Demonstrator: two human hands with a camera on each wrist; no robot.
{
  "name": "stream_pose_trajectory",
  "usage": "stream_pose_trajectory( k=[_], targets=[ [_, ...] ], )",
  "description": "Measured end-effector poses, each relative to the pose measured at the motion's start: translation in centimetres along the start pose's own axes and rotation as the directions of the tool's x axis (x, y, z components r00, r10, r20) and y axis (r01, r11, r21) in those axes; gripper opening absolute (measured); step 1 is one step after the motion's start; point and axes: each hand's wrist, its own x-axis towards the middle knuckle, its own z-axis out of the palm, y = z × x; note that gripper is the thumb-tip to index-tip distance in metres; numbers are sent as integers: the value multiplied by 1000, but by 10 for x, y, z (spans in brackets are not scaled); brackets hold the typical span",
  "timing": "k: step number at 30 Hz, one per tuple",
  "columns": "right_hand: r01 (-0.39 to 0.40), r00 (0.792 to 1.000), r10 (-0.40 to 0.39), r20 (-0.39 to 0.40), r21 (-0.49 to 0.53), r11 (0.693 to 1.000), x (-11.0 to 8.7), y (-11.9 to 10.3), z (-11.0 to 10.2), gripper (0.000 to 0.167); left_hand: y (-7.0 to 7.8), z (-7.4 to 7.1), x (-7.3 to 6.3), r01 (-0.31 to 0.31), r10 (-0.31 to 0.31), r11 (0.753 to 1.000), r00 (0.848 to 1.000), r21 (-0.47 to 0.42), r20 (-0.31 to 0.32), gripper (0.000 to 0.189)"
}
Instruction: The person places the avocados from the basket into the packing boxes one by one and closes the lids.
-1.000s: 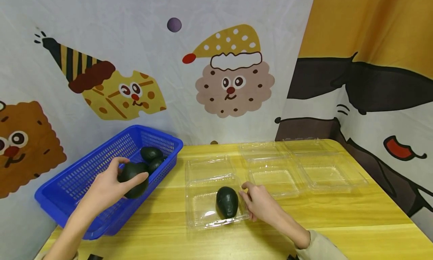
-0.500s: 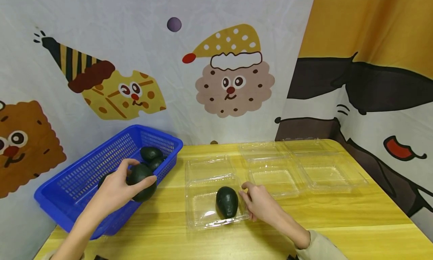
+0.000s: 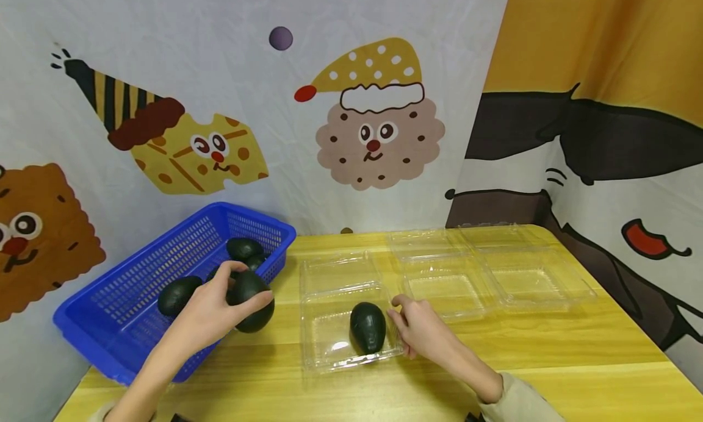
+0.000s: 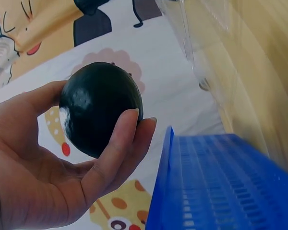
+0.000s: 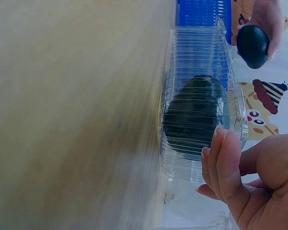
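My left hand [image 3: 214, 306] grips a dark green avocado [image 3: 251, 303] over the basket's near right edge; the left wrist view shows thumb and fingers around this avocado [image 4: 101, 108]. Another avocado [image 3: 368, 328] lies in the right part of an open clear plastic clamshell [image 3: 329, 349]. At the clamshell's right side, my right hand [image 3: 425, 330] holds the rim. In the right wrist view its fingers [image 5: 225, 153] lie against the ribbed outer wall; the thumb tip is hidden.
A blue perforated basket [image 3: 137, 278] stands at the left with several avocados, one of them [image 3: 177, 295] near its middle. Two more open clamshells, one nearer [image 3: 445, 291] and one farther right [image 3: 529, 282], sit on the wooden table [image 3: 494, 373]. A printed cloth [image 3: 307, 190] hangs behind.
My left hand has carried its avocado right and slightly nearer me, from above the basket to its right edge, uncovering another avocado inside. The right hand stays at the clamshell.
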Motion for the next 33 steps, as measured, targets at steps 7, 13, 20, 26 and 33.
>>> stream_pose_trajectory(
  k=[7,13,20,26,33],
  targets=[
    [7,1000,-7,-1,0,1000,0,1,0,29,8,15,1,-35,35,999,999,-18,-9,76],
    [10,1000,-10,-2,-3,1000,0,0,-1,30,15,24,5,-59,59,998,998,-34,-15,71],
    [10,1000,-10,-3,0,1000,0,0,-1,30,18,35,10,-74,73,997,997,-19,-23,71],
    [3,1000,-3,-5,10,1000,-1,-1,-1,30,21,44,13,-83,83,996,997,-42,-12,71],
    [-2,1000,2,-7,9,1000,-1,-1,0,30,26,53,14,-67,68,996,998,-51,10,71]
  ],
)
